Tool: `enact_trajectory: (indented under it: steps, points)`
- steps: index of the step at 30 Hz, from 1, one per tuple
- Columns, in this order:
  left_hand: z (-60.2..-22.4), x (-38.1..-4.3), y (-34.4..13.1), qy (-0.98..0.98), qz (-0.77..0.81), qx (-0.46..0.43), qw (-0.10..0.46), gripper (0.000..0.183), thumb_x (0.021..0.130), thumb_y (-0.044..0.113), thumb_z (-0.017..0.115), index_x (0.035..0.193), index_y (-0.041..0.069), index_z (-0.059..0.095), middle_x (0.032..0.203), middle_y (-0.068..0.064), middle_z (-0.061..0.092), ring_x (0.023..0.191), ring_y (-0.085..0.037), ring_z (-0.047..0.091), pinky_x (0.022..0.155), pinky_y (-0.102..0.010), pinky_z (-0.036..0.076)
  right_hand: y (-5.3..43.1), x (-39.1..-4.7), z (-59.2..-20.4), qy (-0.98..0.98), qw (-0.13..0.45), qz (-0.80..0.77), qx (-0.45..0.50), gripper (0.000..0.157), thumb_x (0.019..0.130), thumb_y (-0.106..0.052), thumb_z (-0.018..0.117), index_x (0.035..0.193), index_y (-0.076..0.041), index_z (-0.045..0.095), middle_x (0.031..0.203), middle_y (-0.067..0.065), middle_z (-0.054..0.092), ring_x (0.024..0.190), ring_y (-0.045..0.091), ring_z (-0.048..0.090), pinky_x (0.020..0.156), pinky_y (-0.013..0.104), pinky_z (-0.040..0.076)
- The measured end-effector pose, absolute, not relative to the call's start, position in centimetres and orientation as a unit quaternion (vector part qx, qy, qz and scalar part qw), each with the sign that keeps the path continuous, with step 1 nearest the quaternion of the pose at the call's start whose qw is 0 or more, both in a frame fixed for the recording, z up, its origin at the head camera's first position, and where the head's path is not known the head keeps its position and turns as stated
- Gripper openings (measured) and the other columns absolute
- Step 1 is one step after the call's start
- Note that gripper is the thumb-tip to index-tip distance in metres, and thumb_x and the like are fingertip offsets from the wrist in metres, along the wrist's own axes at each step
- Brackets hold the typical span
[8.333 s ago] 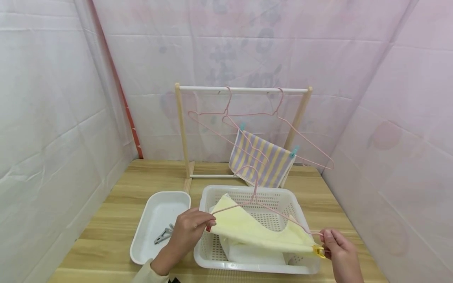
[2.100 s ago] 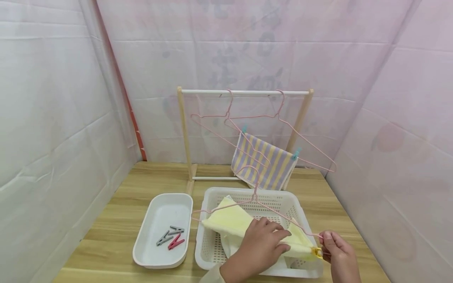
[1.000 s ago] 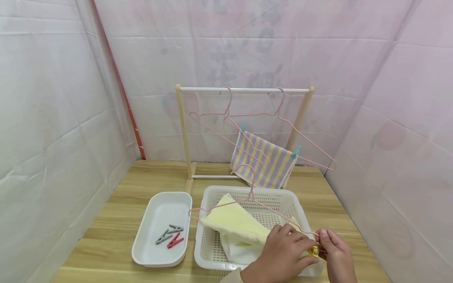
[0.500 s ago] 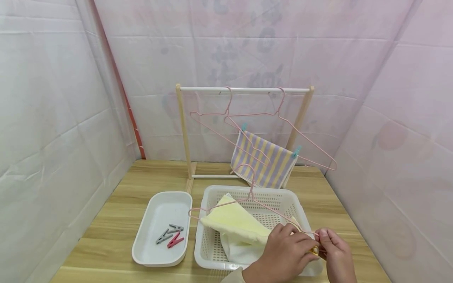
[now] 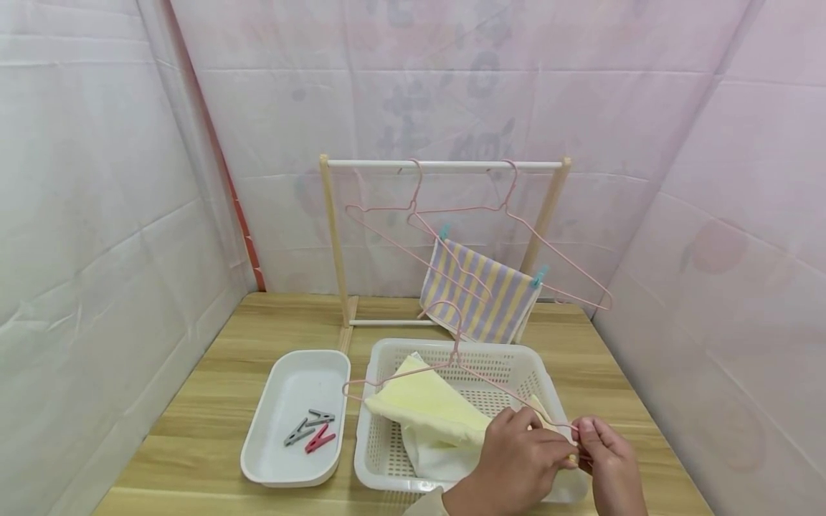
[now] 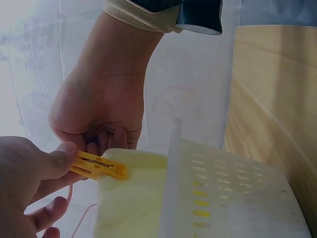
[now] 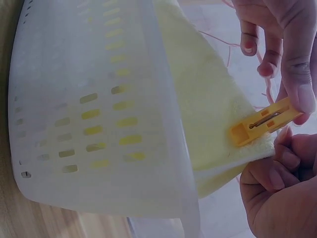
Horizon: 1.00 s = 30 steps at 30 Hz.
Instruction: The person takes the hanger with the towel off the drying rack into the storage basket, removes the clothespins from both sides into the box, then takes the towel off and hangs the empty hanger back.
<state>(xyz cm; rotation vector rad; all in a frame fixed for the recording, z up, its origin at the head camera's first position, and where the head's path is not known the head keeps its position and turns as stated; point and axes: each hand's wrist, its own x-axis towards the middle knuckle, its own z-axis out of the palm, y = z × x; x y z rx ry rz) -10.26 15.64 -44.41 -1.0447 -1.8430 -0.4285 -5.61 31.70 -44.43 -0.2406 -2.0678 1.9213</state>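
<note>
Currently, lower right in the head view, the left hand point(image 5: 521, 457) pinches the yellow clip point(image 7: 262, 121), its long axis slanting up rightward from the yellow cloth point(image 5: 429, 400) in the right-wrist view; just beside, the right hand point(image 5: 609, 459) holds the pink hanger point(image 5: 454, 356).

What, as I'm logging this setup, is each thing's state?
Yellow cloth: left end unclipped
Yellow clip: pinched by left hand, grip on cloth unclear
Lower hanger: held by right hand
Rack: standing
Left rack hanger: hung, bare
Right rack hanger: hung, loaded
Striped towel: clipped up
Teal clips: attached to towel
White tray: upright
Red clip: loose in tray
Grey clips: loose
Basket: upright
</note>
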Motion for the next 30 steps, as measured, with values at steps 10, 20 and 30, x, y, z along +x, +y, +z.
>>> enact_trajectory:
  steps: [10, 20, 30]
  points:
    - [-44.8, -10.7, 15.5, -0.738, -0.211, -0.427, 0.478, 0.011, 0.087, 0.050, 0.071, 0.083, 0.044, 0.079, 0.088, 0.033, 0.071, 0.067, 0.000, 0.042, 0.061, -0.009, 0.019, 31.6, -5.6, -44.5, -0.722, 0.144, 0.670, -0.098, 0.035, 0.107, -0.022, 0.047, 0.086, 0.002, 0.060, 0.073, -0.005, 0.061, 0.064, 0.007, 0.062, 0.059, 0.026, 0.053]
    - [-44.4, -10.6, 15.0, -0.737, -0.236, -0.419, 0.475, 0.014, 0.088, 0.045, 0.073, 0.079, 0.037, 0.080, 0.082, 0.030, 0.071, 0.061, 0.002, 0.043, 0.057, -0.003, 0.016, 31.7, -5.8, -44.5, -0.737, 0.142, 0.651, -0.112, 0.036, 0.107, -0.023, 0.047, 0.088, 0.004, 0.060, 0.077, -0.006, 0.059, 0.067, 0.007, 0.057, 0.064, 0.023, 0.049]
    - [-43.9, -10.7, 14.2, -0.736, -0.264, -0.416, 0.465, 0.009, 0.080, 0.044, 0.080, 0.078, 0.035, 0.081, 0.084, 0.026, 0.074, 0.063, 0.002, 0.051, 0.063, 0.001, 0.026, 31.8, -5.8, -44.5, -0.729, 0.147, 0.659, -0.109, 0.036, 0.107, -0.022, 0.047, 0.088, 0.007, 0.058, 0.076, -0.003, 0.055, 0.063, 0.012, 0.048, 0.061, 0.024, 0.042]
